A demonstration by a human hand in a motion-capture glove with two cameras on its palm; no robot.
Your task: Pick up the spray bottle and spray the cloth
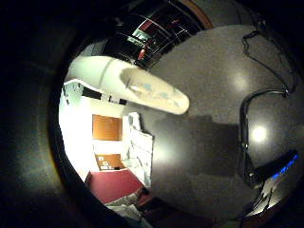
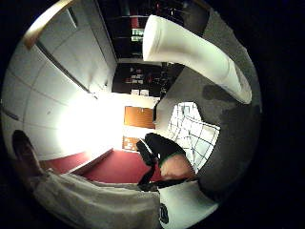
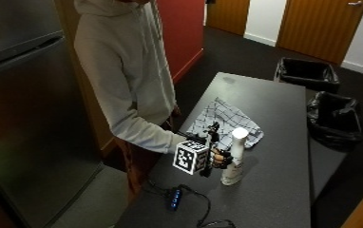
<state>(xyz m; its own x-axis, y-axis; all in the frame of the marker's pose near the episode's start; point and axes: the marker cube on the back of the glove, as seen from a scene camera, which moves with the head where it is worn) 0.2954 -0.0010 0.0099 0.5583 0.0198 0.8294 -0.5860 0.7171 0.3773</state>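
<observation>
One spray bottle [image 3: 233,159], one cloth [image 3: 224,122], one gloved hand [image 3: 220,157] in play, and that's the whole cast for this job. The bottle stands upright on the dark tabletop [image 3: 276,180], a tall white cylinder with a rounded top, and the hand is right up against its side at about mid-height, fingers curled toward the body. From the outside view it looks like a grip closing round the bottle, though I can't say for sure the fingers wrap fully. Both palm views show the white bottle [image 1: 137,85] looming large across the frame, so it sits close to the palm; that fits a sideways grasp, which I'd judge makes sense for lifting it while keeping the top free to press.

The cloth, white with a dark check, lies rumpled on the tabletop just beyond the bottle, near the person's side edge, close to it but apart. In the thumb-side view the checked cloth [image 2: 193,133] spreads under the bottle [image 2: 195,52], handy as a target: a short swing and the nozzle could face it. My read is the pick-up is under way, the spraying not yet started.

Also on show: two black-lined bins [image 3: 308,71] on the floor past the far end, and one power strip [image 3: 174,199] with a cable at the near end.
</observation>
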